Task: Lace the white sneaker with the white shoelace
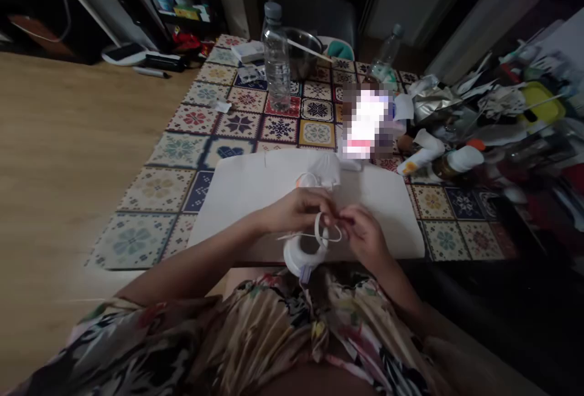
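Note:
My left hand (303, 208) is over the white mat, fingers bent and closed on a narrow white strip (318, 225) that curls down from the fingertips. Close beside it, my right hand (364, 235) is pinched shut; whatever lies between its fingertips is too small to make out. A thin white cord (298, 236) runs below the left hand and loops up between both hands. Under them, at the mat's front edge, sits a white roll (295, 256) with a purple clip (305, 274). Just beyond the left hand lie a small white round item (308, 180) and a clear plastic bag (325, 168).
The white mat (246, 183) covers the front of the patterned table (141, 241). A lit phone (367, 122) stands behind it. Farther back are a water bottle (277, 61) and a metal bowl (303, 67). White-capped bottles (460, 162) and clutter crowd the right side.

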`<action>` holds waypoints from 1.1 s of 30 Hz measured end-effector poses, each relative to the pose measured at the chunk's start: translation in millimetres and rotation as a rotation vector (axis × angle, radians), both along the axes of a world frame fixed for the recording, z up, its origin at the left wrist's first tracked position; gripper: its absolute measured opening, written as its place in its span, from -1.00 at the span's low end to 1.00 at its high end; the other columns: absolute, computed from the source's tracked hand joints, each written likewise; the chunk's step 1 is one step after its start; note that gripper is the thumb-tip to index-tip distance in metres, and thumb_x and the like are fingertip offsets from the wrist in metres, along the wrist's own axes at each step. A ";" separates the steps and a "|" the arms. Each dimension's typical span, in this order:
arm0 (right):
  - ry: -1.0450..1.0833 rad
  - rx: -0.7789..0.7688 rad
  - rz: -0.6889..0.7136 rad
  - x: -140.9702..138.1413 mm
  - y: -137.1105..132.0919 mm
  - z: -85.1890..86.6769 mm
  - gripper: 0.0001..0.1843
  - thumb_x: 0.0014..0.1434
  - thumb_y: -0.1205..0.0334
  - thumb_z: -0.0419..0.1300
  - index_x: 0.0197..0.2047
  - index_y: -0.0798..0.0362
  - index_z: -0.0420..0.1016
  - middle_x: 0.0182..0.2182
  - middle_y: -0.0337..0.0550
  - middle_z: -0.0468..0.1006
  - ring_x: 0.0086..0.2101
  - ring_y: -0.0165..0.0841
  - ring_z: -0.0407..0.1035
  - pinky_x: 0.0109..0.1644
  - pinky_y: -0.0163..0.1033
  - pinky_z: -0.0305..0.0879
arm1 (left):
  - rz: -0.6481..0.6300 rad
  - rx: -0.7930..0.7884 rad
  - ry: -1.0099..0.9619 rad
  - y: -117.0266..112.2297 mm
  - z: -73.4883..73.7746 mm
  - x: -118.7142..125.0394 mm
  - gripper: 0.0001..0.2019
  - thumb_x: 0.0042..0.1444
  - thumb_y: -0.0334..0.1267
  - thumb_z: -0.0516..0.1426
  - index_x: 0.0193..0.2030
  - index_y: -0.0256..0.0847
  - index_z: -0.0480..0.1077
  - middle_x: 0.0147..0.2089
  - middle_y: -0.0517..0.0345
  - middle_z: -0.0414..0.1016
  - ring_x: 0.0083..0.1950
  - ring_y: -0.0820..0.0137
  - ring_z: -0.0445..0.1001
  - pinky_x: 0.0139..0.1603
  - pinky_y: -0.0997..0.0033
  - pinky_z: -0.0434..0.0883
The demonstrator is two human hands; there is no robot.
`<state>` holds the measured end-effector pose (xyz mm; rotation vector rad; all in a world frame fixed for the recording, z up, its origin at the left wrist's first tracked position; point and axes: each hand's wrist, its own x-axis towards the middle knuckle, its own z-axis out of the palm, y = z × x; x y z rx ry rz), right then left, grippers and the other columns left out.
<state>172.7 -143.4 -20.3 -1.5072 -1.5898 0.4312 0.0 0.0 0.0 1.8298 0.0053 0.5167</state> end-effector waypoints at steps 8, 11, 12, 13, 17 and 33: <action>0.187 0.122 0.148 -23.3 12.8 3.9 -0.95 0.20 0.23 0.22 -0.24 -0.01 0.45 -0.29 -0.16 0.44 -0.32 -0.33 0.33 -0.24 -0.23 0.31 | 0.406 -0.187 -0.045 -38.7 -15.2 -7.1 -0.68 0.08 0.02 0.29 -0.42 -0.24 0.56 -0.14 -0.02 0.47 -0.09 0.31 0.49 0.01 0.25 0.44; 0.374 -0.016 0.236 -16.3 16.0 0.3 -0.82 0.21 0.08 0.22 -0.34 -0.01 0.41 -0.30 -0.18 0.39 -0.29 -0.31 0.32 -0.19 -0.22 0.30 | 0.429 -0.363 -0.059 -46.9 -17.7 -9.5 -0.67 0.04 0.00 0.32 -0.46 -0.26 0.52 -0.12 0.00 0.46 -0.13 0.34 0.47 -0.04 0.31 0.43; 0.464 -0.075 0.278 -13.7 16.7 -0.2 -0.75 0.21 0.02 0.20 -0.38 0.00 0.40 -0.30 -0.18 0.38 -0.26 -0.30 0.32 -0.16 -0.20 0.29 | 0.437 -0.441 -0.069 -48.2 -18.0 -10.7 -0.66 0.03 0.01 0.33 -0.47 -0.27 0.51 -0.13 0.01 0.46 -0.15 0.36 0.46 -0.06 0.34 0.43; 0.559 -0.127 0.320 -11.1 17.2 -0.2 -0.70 0.21 -0.03 0.19 -0.41 0.00 0.38 -0.30 -0.18 0.37 -0.24 -0.29 0.32 -0.13 -0.19 0.28 | 0.442 -0.530 -0.082 -49.1 -18.2 -12.2 -0.65 0.01 0.01 0.34 -0.47 -0.28 0.51 -0.14 0.03 0.46 -0.19 0.38 0.45 -0.10 0.36 0.42; 0.912 -0.208 0.403 -0.9 18.2 4.5 -0.58 0.16 -0.10 0.24 -0.52 0.01 0.30 -0.37 -0.20 0.33 -0.31 -0.31 0.26 -0.16 -0.20 0.24 | 0.463 -0.864 -0.236 -50.5 -19.9 -20.4 -0.64 -0.09 0.00 0.40 -0.47 -0.29 0.51 -0.20 0.07 0.46 -0.27 0.43 0.41 -0.23 0.45 0.40; 0.718 0.091 0.061 42.8 20.5 42.2 -0.63 0.28 -0.16 0.12 -0.37 -0.06 0.34 -0.58 -0.36 0.16 -0.59 -0.42 0.03 -0.51 -0.30 0.04 | 0.315 -0.470 -0.541 -26.7 34.0 -42.6 -0.73 0.04 -0.20 0.35 -0.55 -0.22 0.42 -0.62 0.29 0.27 -0.64 0.55 0.31 -0.47 0.47 0.44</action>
